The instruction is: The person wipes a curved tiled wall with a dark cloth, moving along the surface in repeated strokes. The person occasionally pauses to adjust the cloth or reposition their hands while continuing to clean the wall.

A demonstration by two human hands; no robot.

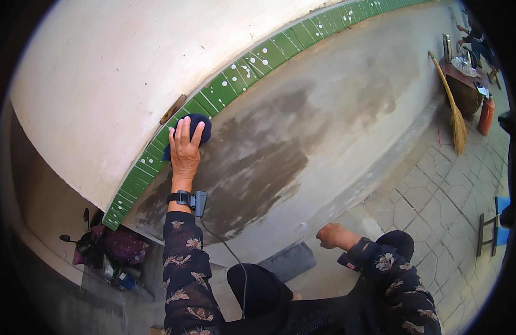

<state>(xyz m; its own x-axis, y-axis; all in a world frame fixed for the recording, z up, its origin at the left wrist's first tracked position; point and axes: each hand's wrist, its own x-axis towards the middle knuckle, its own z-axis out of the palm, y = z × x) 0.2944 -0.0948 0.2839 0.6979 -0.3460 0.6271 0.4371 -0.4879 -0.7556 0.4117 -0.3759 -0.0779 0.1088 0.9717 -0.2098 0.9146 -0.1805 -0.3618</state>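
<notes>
My left hand [185,147] is stretched forward, its fingers spread over a dark blue cloth [199,126]. The cloth is pressed onto a band of green tiles [224,89] spotted with white paint. Below the band, dark wet patches [258,163] cover part of the grey cement wall surface [325,167]. My right hand [335,235] is curled into a fist near my knee, away from the wall, with nothing seen in it. A wrist strap with a small grey device [200,204] and a cable is on my left wrist.
A straw broom [453,113] leans by a table [463,88] holding a steel flask [447,47] and glassware. A red cylinder [486,116] and a blue stool [501,220] stand on the paving. A person [477,42] is far right. A motor scooter [111,247] is parked lower left.
</notes>
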